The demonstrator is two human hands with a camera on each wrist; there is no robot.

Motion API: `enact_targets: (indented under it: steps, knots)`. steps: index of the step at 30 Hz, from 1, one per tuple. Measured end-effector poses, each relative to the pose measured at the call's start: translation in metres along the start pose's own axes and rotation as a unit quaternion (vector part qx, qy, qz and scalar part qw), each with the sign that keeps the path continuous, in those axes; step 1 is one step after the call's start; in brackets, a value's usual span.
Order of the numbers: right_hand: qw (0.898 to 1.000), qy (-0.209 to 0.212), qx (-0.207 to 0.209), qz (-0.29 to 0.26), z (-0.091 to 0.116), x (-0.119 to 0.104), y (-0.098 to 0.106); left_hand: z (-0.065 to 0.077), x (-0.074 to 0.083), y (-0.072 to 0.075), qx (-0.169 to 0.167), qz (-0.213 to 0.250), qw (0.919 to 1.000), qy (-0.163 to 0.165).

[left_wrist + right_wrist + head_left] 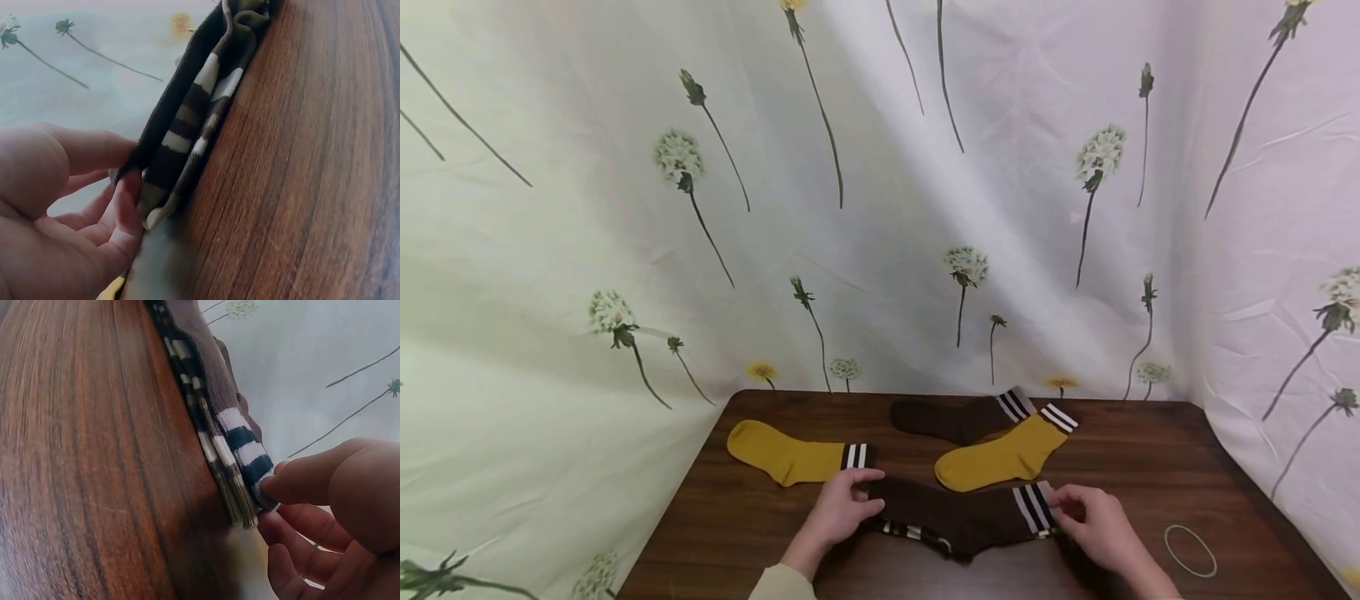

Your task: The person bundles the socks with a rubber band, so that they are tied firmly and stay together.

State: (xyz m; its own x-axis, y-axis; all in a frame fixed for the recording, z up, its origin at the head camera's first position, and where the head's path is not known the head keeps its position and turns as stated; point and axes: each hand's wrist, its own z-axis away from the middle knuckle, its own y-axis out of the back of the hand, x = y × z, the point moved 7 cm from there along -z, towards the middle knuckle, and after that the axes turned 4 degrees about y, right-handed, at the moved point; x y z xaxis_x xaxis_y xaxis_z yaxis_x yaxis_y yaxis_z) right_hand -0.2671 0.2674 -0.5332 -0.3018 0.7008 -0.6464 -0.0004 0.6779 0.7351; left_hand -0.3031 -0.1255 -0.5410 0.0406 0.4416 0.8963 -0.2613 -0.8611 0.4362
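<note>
A dark brown sock [940,504] with a grey-and-black striped cuff lies stretched out near the front of the table. My left hand [842,508] pinches its toe end between thumb and fingers. At the other end, my right hand [1097,525] pinches the cuff. Under the brown sock is a folded layer of patterned, striped sock fabric [178,140], mostly hidden in the head view. In the right wrist view the striped cuff [247,447] lies over the patterned edges, with my thumb on top of it.
One yellow sock [790,454] lies at the left, its cuff near my left hand. Behind the brown sock, another yellow sock [992,458] partly overlaps a second brown sock [947,417]. A thin pale loop [1191,550] rests at the right. Flowered cloth [887,208] hangs behind the wooden table [700,533].
</note>
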Motion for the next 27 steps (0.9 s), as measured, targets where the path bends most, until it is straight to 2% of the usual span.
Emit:
enact_targets:
  steps: [3, 11, 20, 27]
  knots:
    - [1.000, 0.005, 0.002, 0.006, -0.0003, -0.0006, 0.0010, 0.0010, 0.0006, 0.0022, 0.010, -0.019, 0.9998, 0.000]
    - [1.000, -0.026, -0.010, 0.011, -0.0008, 0.0021, -0.0005, 0.0028, 0.0007, 0.0038, 0.012, -0.024, 0.9996, -0.004]
    - [0.999, -0.034, -0.019, 0.005, -0.0028, -0.0010, -0.0047, -0.0012, -0.0019, 0.0055, 0.016, -0.043, 0.9989, 0.000]
    - [1.000, -0.014, -0.021, 0.006, -0.0037, -0.0031, -0.0068, -0.0026, -0.0015, 0.0068, 0.025, -0.060, 0.9978, -0.016]
